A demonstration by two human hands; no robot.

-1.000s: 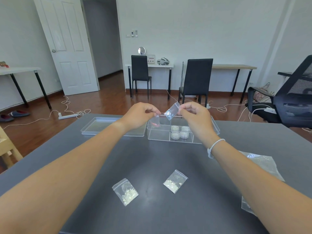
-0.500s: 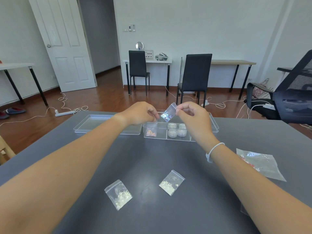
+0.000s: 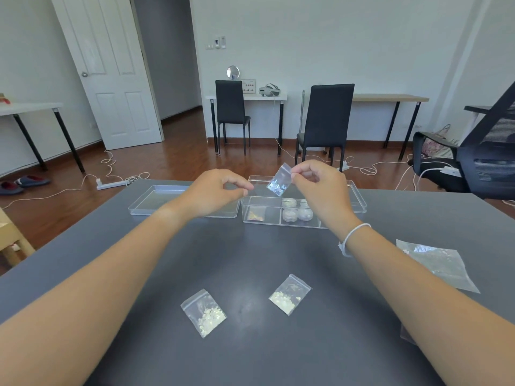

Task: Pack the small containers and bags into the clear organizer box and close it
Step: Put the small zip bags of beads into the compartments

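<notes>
Grey table (image 3: pixel 278 260) fills lower frame; clear organizer box (image 3: pixel 359 201) sits centre, lid (image 3: pixel 147 201) lying to its left. Round containers (image 3: pixel 296 214) and an orange-flecked bag (image 3: pixel 256 214) are already inside. Right hand (image 3: pixel 320 188) pinches a glitter bag (image 3: pixel 278 183) by its top corner above the box; left hand (image 3: pixel 214 193) is loosely curled beside it, holding nothing. Best lowered flat into a free compartment. Two bags (image 3: pixel 204 313) (image 3: pixel 289 295) wait at bottom centre.
</notes>
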